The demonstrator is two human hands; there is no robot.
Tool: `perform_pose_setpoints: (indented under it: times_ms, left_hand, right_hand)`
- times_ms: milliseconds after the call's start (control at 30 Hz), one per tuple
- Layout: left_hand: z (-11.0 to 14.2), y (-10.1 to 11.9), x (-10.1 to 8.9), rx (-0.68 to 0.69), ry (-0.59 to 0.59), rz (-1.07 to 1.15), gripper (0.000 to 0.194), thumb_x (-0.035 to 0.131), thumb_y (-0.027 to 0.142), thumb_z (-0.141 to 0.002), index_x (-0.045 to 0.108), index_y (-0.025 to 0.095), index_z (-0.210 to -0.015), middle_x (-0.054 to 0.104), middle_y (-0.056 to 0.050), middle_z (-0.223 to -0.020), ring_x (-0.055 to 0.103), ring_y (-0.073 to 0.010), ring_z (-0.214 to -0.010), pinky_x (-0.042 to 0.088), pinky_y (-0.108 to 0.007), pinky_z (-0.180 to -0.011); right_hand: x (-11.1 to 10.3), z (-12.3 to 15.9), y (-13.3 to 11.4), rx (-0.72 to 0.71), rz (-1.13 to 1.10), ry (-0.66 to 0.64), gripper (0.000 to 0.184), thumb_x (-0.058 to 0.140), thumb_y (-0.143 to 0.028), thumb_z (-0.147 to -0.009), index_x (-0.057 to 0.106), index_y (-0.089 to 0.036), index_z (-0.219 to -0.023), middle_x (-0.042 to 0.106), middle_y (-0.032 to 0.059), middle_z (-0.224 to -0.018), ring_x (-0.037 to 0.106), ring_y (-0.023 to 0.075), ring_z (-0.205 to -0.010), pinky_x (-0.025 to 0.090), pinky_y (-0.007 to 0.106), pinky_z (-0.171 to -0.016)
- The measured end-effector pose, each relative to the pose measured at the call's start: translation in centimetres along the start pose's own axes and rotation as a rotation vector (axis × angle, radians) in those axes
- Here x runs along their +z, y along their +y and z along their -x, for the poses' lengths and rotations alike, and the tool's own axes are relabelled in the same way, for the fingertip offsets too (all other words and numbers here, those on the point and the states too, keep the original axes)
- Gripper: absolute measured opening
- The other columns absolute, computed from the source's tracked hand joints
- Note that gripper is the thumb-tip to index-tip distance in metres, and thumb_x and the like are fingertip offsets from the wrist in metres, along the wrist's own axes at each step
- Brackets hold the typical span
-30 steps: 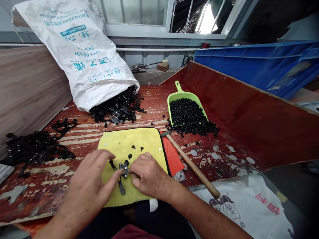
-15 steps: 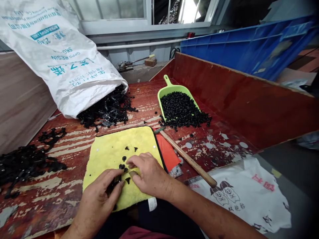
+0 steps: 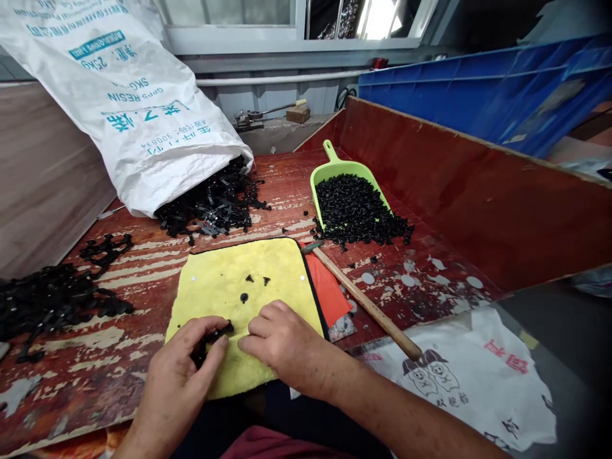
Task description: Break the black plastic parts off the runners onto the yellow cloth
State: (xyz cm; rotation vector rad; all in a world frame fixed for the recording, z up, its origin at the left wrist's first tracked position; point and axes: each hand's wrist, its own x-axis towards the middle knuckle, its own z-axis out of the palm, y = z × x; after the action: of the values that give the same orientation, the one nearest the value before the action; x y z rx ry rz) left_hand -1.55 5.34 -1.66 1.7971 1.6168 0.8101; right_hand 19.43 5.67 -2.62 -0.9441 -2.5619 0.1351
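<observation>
My left hand (image 3: 184, 366) curls over the near left part of a yellow cloth (image 3: 220, 261), its thumb and fingers around small black plastic parts (image 3: 222, 331) that show partly between them. Just to the right, my right hand (image 3: 284, 347) rests low over the cloth with its fingers bent and pressed together. Whatever its fingertips may hold is hidden. Beyond the hands, a round-headed black piece (image 3: 244, 298) lies on the cloth. Farther up are two small black pins with flat heads, a left one (image 3: 249, 278) and a right one (image 3: 266, 280).
A green dustpan (image 3: 329, 169) heaped with black pins (image 3: 354, 201) stands behind the cloth. A hammer (image 3: 368, 306) lies to the right. Black parts (image 3: 215, 201) spill from a white sack (image 3: 167, 121); another black pile (image 3: 52, 303) lies left. A red board (image 3: 454, 172) borders the table.
Several black pieces that lay between my hands no longer show on the cloth. Both hands are nearer each other's level, and my right fingers have curled in. The view has shifted slightly.
</observation>
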Motion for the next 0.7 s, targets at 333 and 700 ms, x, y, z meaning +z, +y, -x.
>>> perform_pose_setpoints:
  times_ms: [333, 700]
  left_hand:
    - [0.4, 2.0, -2.9, -0.607, -0.149, 0.965, 0.025, 0.080, 0.033, -0.069, 0.070, 0.025, -0.090, 0.054, 0.003, -0.063, 0.043, -0.0105, -0.057, 0.042, -0.021, -0.056]
    - [0.4, 2.0, -2.2, -0.602, -0.026, 0.908, 0.031, 0.083, 0.037, -0.063, 0.072, 0.025, -0.090, 0.065, 0.001, -0.075, 0.050, -0.0120, -0.059, 0.047, -0.024, -0.057]
  right_hand:
    - [1.0, -0.8, -0.1, 0.257, -0.019, 0.030, 0.005, 0.063, -0.018, -0.086, 0.059, -0.020, -0.084, 0.058, 0.0025, -0.084, 0.049, 0.0200, -0.082, 0.035, 0.033, -0.075]
    - [1.0, -0.8, 0.4, 0.427, -0.166, 0.080, 0.003, 0.070, -0.019, -0.084, 0.068, -0.022, -0.085, 0.059, 0.0007, -0.087, 0.050, 0.0191, -0.088, 0.031, 0.034, -0.077]
